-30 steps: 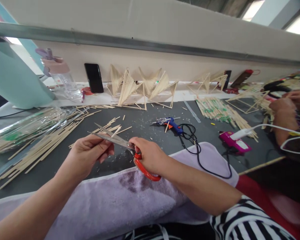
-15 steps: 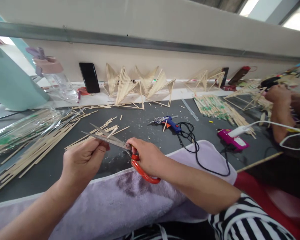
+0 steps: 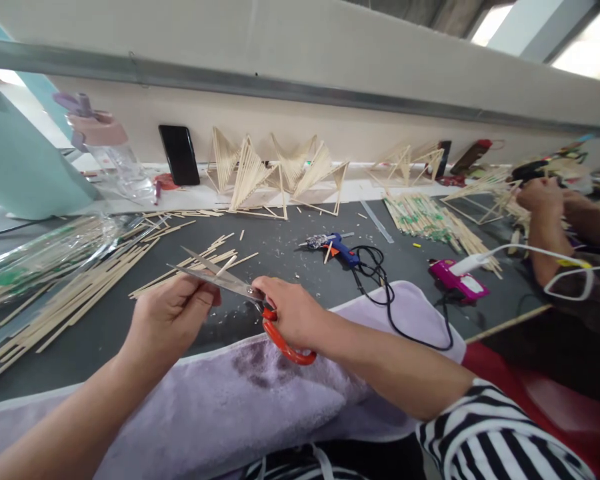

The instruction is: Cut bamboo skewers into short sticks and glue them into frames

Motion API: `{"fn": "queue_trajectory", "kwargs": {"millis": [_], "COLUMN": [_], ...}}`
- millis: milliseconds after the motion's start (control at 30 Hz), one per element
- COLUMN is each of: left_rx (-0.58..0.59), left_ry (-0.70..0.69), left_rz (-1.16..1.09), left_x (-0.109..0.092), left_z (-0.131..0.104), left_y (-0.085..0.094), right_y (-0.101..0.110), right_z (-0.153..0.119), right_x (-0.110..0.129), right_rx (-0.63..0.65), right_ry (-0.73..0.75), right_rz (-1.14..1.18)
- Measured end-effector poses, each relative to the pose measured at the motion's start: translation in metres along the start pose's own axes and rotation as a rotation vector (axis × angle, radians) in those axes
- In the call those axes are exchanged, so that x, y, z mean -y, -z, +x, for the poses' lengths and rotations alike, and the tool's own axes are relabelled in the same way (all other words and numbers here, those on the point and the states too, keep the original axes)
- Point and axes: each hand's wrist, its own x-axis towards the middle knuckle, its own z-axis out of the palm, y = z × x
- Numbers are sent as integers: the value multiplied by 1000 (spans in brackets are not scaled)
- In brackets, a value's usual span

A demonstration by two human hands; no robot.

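My right hand (image 3: pixel 294 310) is wrapped round the red handles of a pair of scissors (image 3: pixel 290 345), whose blades are spread apart and point left. Between the blades the pale end of a thin wooden stick (image 3: pixel 227 266) shows. My left hand (image 3: pixel 173 317) pinches that stick just below the blades; its lower part is hidden by the fingers. Behind the blades, several cut wooden sticks (image 3: pixel 215 250) lie scattered on the dark table (image 3: pixel 275 243). A lilac towel (image 3: pixel 220 400) lies under my forearms.
A blue glue gun (image 3: pixel 344 251) with a black cord rests mid-table, near a magenta power adapter (image 3: pixel 460 280). Wooden stick models (image 3: pixel 255 173) stand along the wall beside a phone (image 3: pixel 179 155) and water bottle (image 3: pixel 105 143). At right, another person's hands (image 3: pixel 543 197) work.
The view has shifted slightly, so things at the right appear a little further left. Both hands hold nearly the same pose, with the scissors still spread around the stick.
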Motion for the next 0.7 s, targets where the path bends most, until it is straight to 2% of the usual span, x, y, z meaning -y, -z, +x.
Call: {"fn": "queue_trajectory", "kwargs": {"millis": [133, 200, 433, 700], "left_rx": [302, 347, 219, 35], "left_ry": [40, 70, 118, 7], "left_rz": [-298, -395, -492, -193], "left_x": [3, 4, 2, -3], "left_z": [10, 12, 5, 0], "left_y": [7, 8, 1, -4], "right_y": [-1, -1, -2, -2], "right_z": [1, 2, 0, 0], "right_x": [-1, -2, -7, -6], "right_rx": [-16, -19, -34, -7], "right_ry": [-4, -11, -13, -36], "right_rz": [-29, -48, -51, -43]}}
